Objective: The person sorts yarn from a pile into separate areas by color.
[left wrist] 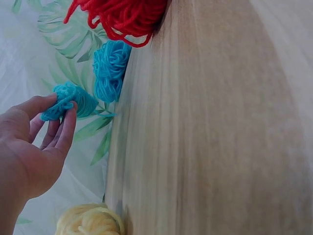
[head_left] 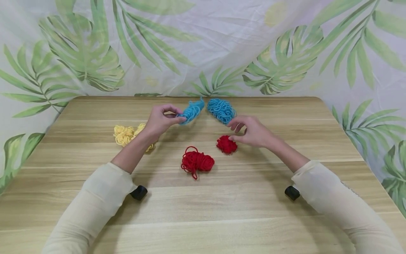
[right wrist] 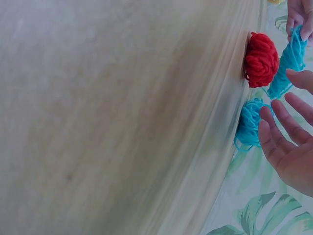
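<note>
Sky-blue bundle of wound yarn (head_left: 192, 110) is in the person's left hand (head_left: 161, 120), pinched at its near end between thumb and fingers and raised off the pale wood-grain tabletop (head_left: 222, 211) near the far edge. Its body slants away from the fingers, and a loose strand pokes out at the far end. By its look it should be light, soft and squashy, not fragile and hardly slippery; the likelier trouble is loops snagging or pulling loose. A hold across the wrapped middle would probably keep it together better than this pinch on one end, which may let the free end droop.

The right hand (head_left: 253, 132) grips nothing: its fingers are spread and gently curved, as the right wrist view shows. Its fingertips are at the edge of a plump, loopy second blue yarn bundle (head_left: 221, 110) lying on the tabletop; whether they touch it I cannot tell. In the head view the thumb overlaps the rim of a small, roundish red yarn bundle (head_left: 226, 145), contact again unclear.

A larger red yarn bundle (head_left: 198, 163) with a stray loop lies nearer the person. Pale yellow yarn (head_left: 123, 135) lies to the left, partly hidden behind the left wrist; whether it is one bundle or two I cannot tell.
</note>
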Action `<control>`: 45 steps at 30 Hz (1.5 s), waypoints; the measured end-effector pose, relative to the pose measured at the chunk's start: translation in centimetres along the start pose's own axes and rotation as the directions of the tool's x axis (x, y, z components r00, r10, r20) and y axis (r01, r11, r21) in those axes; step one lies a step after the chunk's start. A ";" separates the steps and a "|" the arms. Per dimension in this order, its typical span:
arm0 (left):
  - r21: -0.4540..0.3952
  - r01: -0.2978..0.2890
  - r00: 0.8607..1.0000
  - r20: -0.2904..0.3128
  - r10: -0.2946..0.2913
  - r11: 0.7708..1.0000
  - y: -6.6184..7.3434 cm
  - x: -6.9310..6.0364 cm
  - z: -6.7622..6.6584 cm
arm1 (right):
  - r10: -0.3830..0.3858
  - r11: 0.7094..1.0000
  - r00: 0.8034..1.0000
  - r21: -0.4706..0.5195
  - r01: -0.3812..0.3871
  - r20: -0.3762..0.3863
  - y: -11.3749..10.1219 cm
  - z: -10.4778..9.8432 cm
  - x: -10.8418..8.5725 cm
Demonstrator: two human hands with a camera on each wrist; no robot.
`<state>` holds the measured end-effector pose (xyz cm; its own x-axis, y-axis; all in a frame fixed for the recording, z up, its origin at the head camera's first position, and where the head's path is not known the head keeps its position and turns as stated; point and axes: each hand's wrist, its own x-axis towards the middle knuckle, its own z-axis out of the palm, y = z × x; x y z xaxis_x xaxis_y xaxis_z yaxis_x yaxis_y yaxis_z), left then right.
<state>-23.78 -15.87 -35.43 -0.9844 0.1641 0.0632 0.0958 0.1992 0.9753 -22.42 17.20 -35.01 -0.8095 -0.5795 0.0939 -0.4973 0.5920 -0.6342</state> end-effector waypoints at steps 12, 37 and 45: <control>-0.008 0.030 0.999 -0.016 -0.031 1.000 -0.3 0.9 0.8 | -0.056 0.998 0.998 0.025 0.056 0.034 0.0 0.5 -0.3; 0.054 -0.025 1.000 -0.018 0.026 0.998 -1.0 2.4 3.3 | -0.045 0.999 0.996 -0.003 0.045 0.079 -0.4 0.8 -0.4; 0.094 0.031 0.997 0.069 -0.037 0.995 -0.9 2.7 3.8 | -0.033 0.999 0.995 0.016 0.032 0.090 -0.4 0.5 -0.5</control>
<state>-25.99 -11.95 -36.89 -0.9748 0.2227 0.0121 0.0791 0.2945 0.9524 -21.66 16.91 -35.18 -0.7611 -0.6470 0.0451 -0.5176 0.5640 -0.6434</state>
